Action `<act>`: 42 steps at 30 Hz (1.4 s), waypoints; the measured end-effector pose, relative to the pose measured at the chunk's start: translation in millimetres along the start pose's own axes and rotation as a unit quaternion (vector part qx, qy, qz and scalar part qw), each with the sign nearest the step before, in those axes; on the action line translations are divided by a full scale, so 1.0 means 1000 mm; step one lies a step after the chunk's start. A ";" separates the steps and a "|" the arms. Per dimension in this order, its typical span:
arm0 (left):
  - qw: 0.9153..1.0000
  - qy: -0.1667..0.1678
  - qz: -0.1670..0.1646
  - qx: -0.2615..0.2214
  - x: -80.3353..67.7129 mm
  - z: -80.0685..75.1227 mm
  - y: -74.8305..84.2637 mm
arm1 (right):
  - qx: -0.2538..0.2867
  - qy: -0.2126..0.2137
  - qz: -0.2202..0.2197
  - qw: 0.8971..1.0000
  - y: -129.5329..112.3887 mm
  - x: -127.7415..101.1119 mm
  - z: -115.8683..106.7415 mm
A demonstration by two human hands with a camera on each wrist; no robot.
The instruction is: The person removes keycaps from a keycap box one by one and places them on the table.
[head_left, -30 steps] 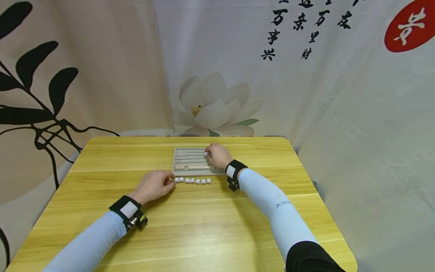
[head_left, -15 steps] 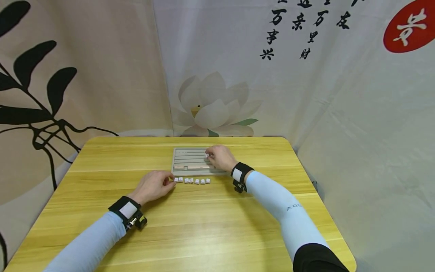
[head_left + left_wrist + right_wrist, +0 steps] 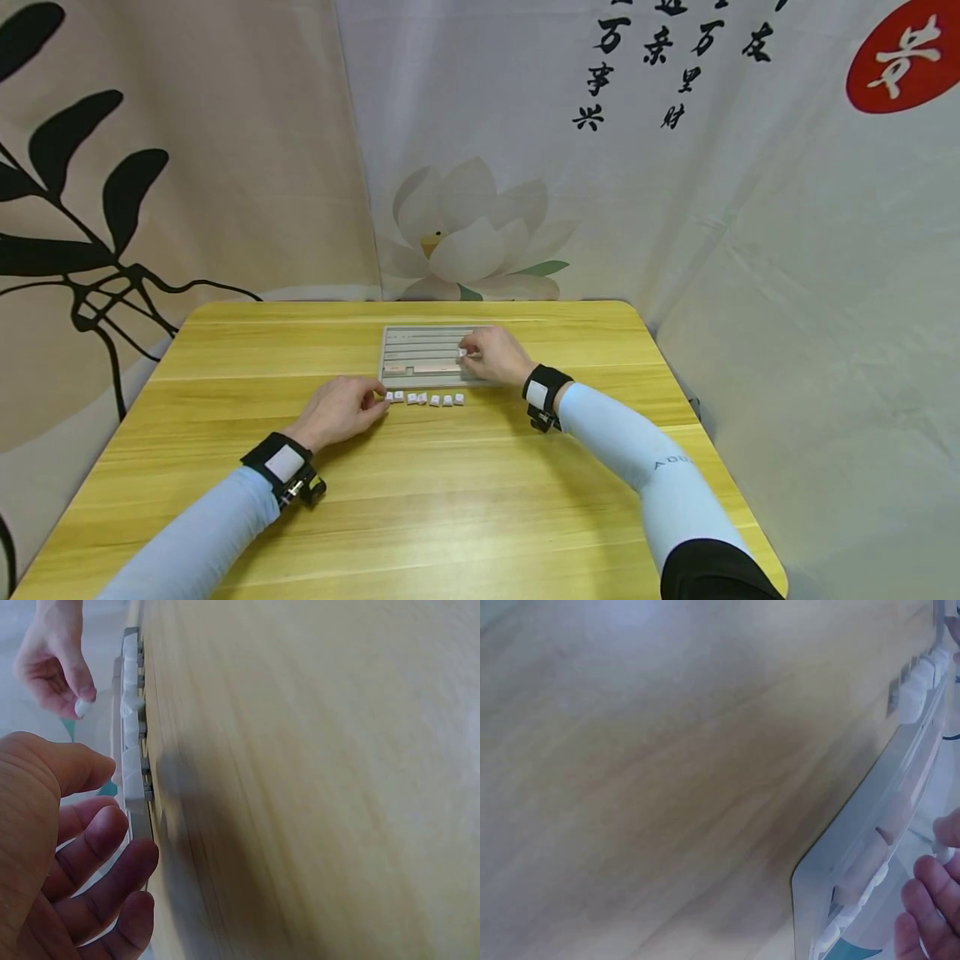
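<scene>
Yellow wood table carries everything. At the left, the left hand rests on it with fingers loosely curled, holding nothing, just beside a row of white keycaps. Behind the row lies a grey keyboard tray. Over its right part, the right hand pinches one white keycap.

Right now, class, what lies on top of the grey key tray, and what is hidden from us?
On the tray lies a long beige bar. The right hand, pinching a white keycap, covers its right end.
</scene>
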State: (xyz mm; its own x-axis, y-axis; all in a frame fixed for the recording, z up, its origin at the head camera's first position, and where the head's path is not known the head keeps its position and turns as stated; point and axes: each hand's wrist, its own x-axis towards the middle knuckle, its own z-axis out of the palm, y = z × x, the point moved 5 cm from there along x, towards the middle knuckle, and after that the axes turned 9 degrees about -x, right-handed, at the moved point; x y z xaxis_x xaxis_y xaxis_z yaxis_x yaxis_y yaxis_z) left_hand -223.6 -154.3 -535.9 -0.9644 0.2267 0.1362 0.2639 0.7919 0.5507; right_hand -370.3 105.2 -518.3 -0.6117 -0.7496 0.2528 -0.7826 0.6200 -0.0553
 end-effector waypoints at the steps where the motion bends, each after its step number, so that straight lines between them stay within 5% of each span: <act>1: 1.000 0.000 -0.002 0.000 0.000 0.000 0.000 | 0.000 -0.001 -0.003 1.000 -0.001 -0.001 -0.001; 30: 1.000 -0.006 0.005 0.006 -0.002 0.001 -0.001 | 0.002 0.005 -0.035 0.999 -0.017 -0.037 -0.006; 42: 1.000 -0.003 0.003 0.003 0.001 0.001 0.000 | 0.033 -0.025 -0.052 0.998 -0.017 -0.049 0.002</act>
State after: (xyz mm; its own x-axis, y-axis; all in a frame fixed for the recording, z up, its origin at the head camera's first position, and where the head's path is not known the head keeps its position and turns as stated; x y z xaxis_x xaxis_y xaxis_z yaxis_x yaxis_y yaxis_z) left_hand -224.1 -153.3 -536.9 -0.9625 0.2352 0.1349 0.2703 0.7933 0.5456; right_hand -327.4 131.5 -531.6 -0.5304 -0.8208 0.2120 -0.8471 0.5231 -0.0942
